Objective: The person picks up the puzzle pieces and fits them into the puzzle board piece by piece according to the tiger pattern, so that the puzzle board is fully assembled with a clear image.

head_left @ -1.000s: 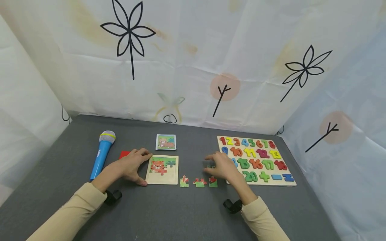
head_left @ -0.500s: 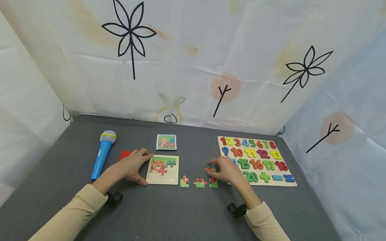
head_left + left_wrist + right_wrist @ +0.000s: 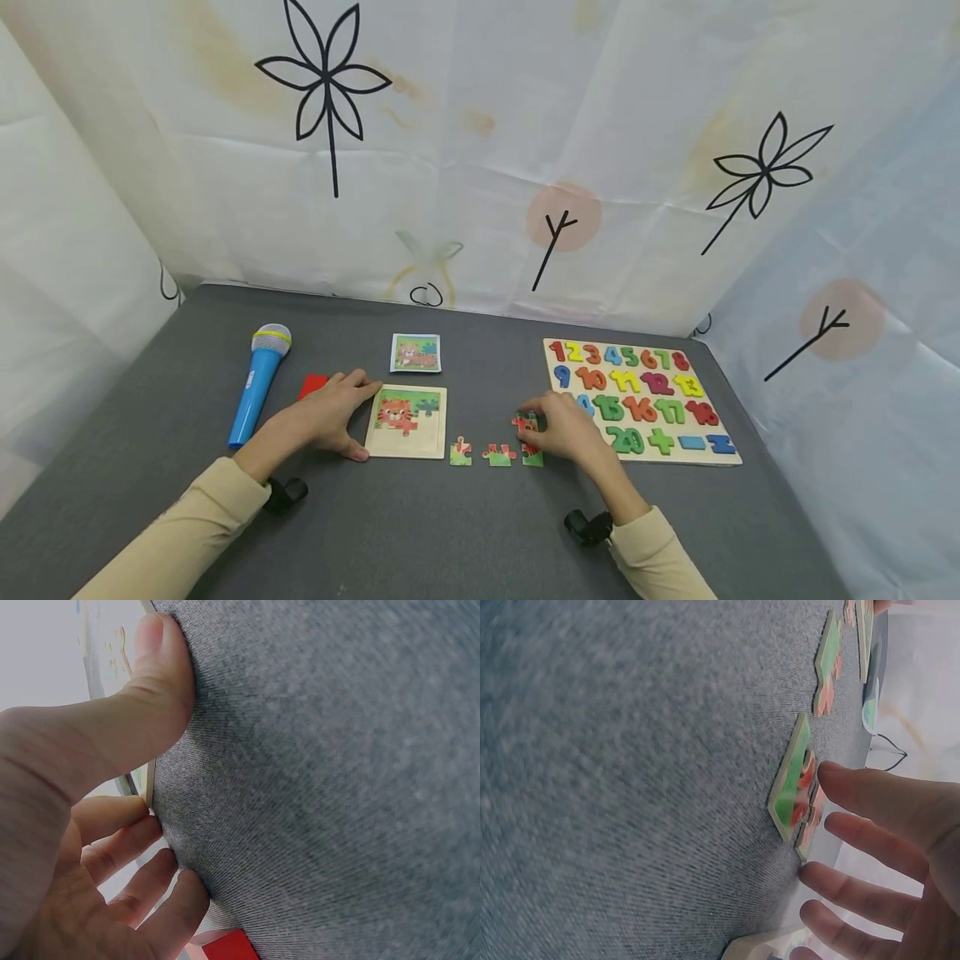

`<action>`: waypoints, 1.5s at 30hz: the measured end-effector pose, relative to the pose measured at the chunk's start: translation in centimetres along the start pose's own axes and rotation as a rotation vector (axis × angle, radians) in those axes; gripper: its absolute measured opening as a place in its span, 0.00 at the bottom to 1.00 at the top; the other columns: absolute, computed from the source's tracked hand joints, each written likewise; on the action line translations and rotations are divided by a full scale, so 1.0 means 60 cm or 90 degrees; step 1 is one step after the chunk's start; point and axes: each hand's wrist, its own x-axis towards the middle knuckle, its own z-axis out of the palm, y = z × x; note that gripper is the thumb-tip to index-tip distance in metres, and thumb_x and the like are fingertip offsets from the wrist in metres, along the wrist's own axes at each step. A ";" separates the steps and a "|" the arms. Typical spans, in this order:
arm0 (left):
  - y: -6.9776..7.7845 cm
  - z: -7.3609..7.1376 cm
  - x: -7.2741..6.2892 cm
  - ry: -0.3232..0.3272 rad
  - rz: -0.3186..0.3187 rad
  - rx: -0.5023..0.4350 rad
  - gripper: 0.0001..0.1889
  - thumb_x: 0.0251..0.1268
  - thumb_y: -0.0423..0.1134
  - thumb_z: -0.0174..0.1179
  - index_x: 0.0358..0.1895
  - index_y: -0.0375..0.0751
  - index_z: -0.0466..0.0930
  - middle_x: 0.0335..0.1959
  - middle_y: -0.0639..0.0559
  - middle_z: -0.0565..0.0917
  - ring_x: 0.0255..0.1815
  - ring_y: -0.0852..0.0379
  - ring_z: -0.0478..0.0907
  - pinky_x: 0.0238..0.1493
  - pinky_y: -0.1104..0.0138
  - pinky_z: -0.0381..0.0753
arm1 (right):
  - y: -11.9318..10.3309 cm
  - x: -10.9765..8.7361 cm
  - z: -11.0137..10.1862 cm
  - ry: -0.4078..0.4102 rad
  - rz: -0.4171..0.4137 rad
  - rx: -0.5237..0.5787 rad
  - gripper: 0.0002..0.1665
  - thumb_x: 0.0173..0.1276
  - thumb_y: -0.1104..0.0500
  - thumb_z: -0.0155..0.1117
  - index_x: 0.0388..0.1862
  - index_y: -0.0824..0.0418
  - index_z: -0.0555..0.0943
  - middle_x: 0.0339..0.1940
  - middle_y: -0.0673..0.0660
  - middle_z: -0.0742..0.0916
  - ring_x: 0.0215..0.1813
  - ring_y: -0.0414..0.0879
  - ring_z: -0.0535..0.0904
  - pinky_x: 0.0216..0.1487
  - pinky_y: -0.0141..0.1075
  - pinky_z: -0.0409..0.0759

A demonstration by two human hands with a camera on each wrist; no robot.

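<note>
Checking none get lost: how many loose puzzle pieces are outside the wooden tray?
4 visible: a first piece just right of the tray, a second piece farther right, a third piece beyond it, and a fourth piece by the right hand, which may hide more.

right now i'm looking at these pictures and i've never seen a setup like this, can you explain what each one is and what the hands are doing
There is no machine: a person works with two bare hands. The wide picture comes from a head-worn camera, looking forward and down. The close ones come from the wrist cameras, one per wrist.

On the grey table lie a wooden puzzle tray, partly filled, loose jigsaw pieces, a picture card, a blue microphone, a partly hidden red object and a number board.

The left hand touches the left edge of the tray. The right hand has its fingers at one loose piece; I can't tell whether it pinches it.
</note>
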 end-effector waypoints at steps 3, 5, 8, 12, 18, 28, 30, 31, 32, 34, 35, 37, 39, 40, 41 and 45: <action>0.000 0.001 0.001 -0.001 -0.003 0.001 0.55 0.41 0.56 0.83 0.73 0.34 0.69 0.64 0.41 0.73 0.60 0.42 0.69 0.62 0.43 0.79 | -0.004 0.000 0.001 0.001 0.011 -0.002 0.19 0.60 0.57 0.79 0.49 0.61 0.90 0.37 0.57 0.88 0.32 0.41 0.72 0.30 0.34 0.69; 0.000 0.002 0.001 -0.002 -0.003 0.002 0.55 0.41 0.56 0.83 0.73 0.34 0.69 0.64 0.41 0.73 0.60 0.42 0.69 0.62 0.43 0.79 | -0.004 0.001 0.002 0.001 0.019 0.000 0.18 0.61 0.57 0.78 0.49 0.61 0.90 0.36 0.57 0.87 0.31 0.42 0.72 0.30 0.34 0.68; -0.001 0.003 0.002 -0.004 -0.004 0.003 0.55 0.41 0.56 0.83 0.73 0.34 0.69 0.64 0.41 0.73 0.61 0.42 0.69 0.62 0.43 0.79 | -0.005 0.001 0.004 0.001 0.032 0.008 0.16 0.62 0.57 0.77 0.48 0.61 0.90 0.36 0.56 0.86 0.31 0.42 0.71 0.30 0.34 0.69; -0.001 0.004 0.003 -0.001 -0.005 0.003 0.54 0.41 0.56 0.83 0.73 0.34 0.69 0.64 0.41 0.73 0.61 0.42 0.69 0.62 0.44 0.79 | -0.006 0.001 0.006 0.007 0.040 0.009 0.14 0.63 0.57 0.76 0.47 0.61 0.90 0.36 0.56 0.86 0.31 0.42 0.72 0.31 0.35 0.70; 0.000 0.004 0.002 0.002 -0.004 0.001 0.54 0.42 0.56 0.83 0.74 0.34 0.69 0.64 0.41 0.73 0.61 0.42 0.69 0.62 0.44 0.79 | -0.008 0.001 0.007 0.018 0.037 0.007 0.14 0.64 0.58 0.75 0.46 0.63 0.90 0.37 0.57 0.87 0.31 0.43 0.71 0.30 0.35 0.67; -0.004 0.006 0.003 0.008 0.002 0.004 0.54 0.42 0.56 0.83 0.73 0.34 0.69 0.63 0.41 0.73 0.61 0.42 0.69 0.62 0.44 0.79 | -0.009 0.004 0.012 0.030 0.034 0.001 0.14 0.62 0.59 0.75 0.45 0.63 0.90 0.42 0.59 0.89 0.33 0.43 0.75 0.32 0.37 0.73; -0.004 0.006 0.003 0.008 0.004 0.007 0.54 0.42 0.56 0.82 0.73 0.33 0.69 0.63 0.41 0.73 0.60 0.42 0.69 0.62 0.44 0.79 | -0.009 0.006 0.013 0.029 0.037 0.001 0.14 0.61 0.60 0.75 0.45 0.63 0.90 0.42 0.59 0.89 0.33 0.43 0.75 0.33 0.37 0.74; -0.003 0.006 0.002 0.007 0.003 0.005 0.54 0.42 0.56 0.82 0.74 0.33 0.69 0.63 0.41 0.73 0.61 0.43 0.69 0.62 0.44 0.79 | -0.009 0.006 0.013 0.032 0.037 -0.002 0.14 0.61 0.60 0.75 0.45 0.63 0.90 0.42 0.59 0.89 0.33 0.43 0.75 0.33 0.37 0.75; -0.003 0.006 0.002 0.007 0.004 0.006 0.54 0.42 0.56 0.82 0.73 0.33 0.69 0.63 0.41 0.73 0.60 0.43 0.69 0.62 0.44 0.79 | -0.010 0.006 0.013 0.034 0.036 -0.005 0.13 0.61 0.60 0.76 0.44 0.63 0.90 0.41 0.58 0.89 0.34 0.43 0.76 0.34 0.38 0.76; -0.001 0.005 0.001 0.006 0.003 0.005 0.54 0.42 0.56 0.83 0.73 0.33 0.69 0.63 0.41 0.73 0.60 0.43 0.69 0.62 0.44 0.79 | -0.010 0.006 0.014 0.037 0.031 -0.004 0.13 0.61 0.60 0.75 0.44 0.63 0.90 0.41 0.58 0.89 0.34 0.43 0.76 0.34 0.38 0.76; -0.001 0.005 0.000 0.005 0.004 0.004 0.54 0.42 0.56 0.83 0.73 0.33 0.69 0.63 0.41 0.73 0.60 0.43 0.69 0.62 0.44 0.79 | -0.011 0.006 0.013 0.038 0.029 -0.003 0.13 0.61 0.61 0.74 0.45 0.63 0.90 0.39 0.58 0.88 0.34 0.44 0.76 0.33 0.38 0.75; 0.001 0.003 -0.001 0.003 0.003 0.003 0.54 0.42 0.56 0.83 0.73 0.33 0.69 0.63 0.41 0.73 0.60 0.43 0.69 0.61 0.44 0.79 | -0.013 0.007 0.013 0.038 0.024 0.002 0.14 0.61 0.61 0.73 0.46 0.63 0.90 0.37 0.57 0.87 0.33 0.47 0.75 0.32 0.37 0.72; 0.001 0.003 -0.002 0.002 0.002 0.001 0.54 0.41 0.55 0.83 0.73 0.33 0.69 0.63 0.41 0.73 0.60 0.43 0.69 0.61 0.44 0.79 | -0.016 0.007 0.013 0.043 0.018 0.008 0.14 0.62 0.62 0.71 0.47 0.63 0.89 0.34 0.57 0.86 0.37 0.51 0.78 0.30 0.36 0.67; 0.001 0.003 -0.001 0.002 0.002 0.000 0.54 0.41 0.55 0.83 0.73 0.33 0.69 0.63 0.41 0.73 0.60 0.43 0.69 0.61 0.44 0.79 | -0.018 0.008 0.012 0.045 0.016 0.011 0.15 0.62 0.62 0.71 0.48 0.62 0.89 0.33 0.57 0.85 0.37 0.52 0.78 0.30 0.36 0.66; 0.001 0.003 -0.001 0.003 0.003 0.000 0.54 0.41 0.55 0.83 0.73 0.33 0.69 0.63 0.41 0.73 0.60 0.43 0.69 0.61 0.44 0.79 | -0.020 0.008 0.012 0.049 0.011 0.013 0.14 0.62 0.62 0.70 0.48 0.62 0.89 0.33 0.57 0.85 0.37 0.53 0.78 0.29 0.35 0.65; 0.000 0.004 0.001 0.003 0.003 -0.001 0.54 0.42 0.55 0.83 0.73 0.33 0.68 0.63 0.41 0.73 0.60 0.43 0.69 0.62 0.44 0.79 | -0.031 0.009 0.011 0.062 -0.004 0.016 0.13 0.63 0.61 0.70 0.46 0.61 0.90 0.40 0.58 0.86 0.34 0.47 0.74 0.32 0.36 0.70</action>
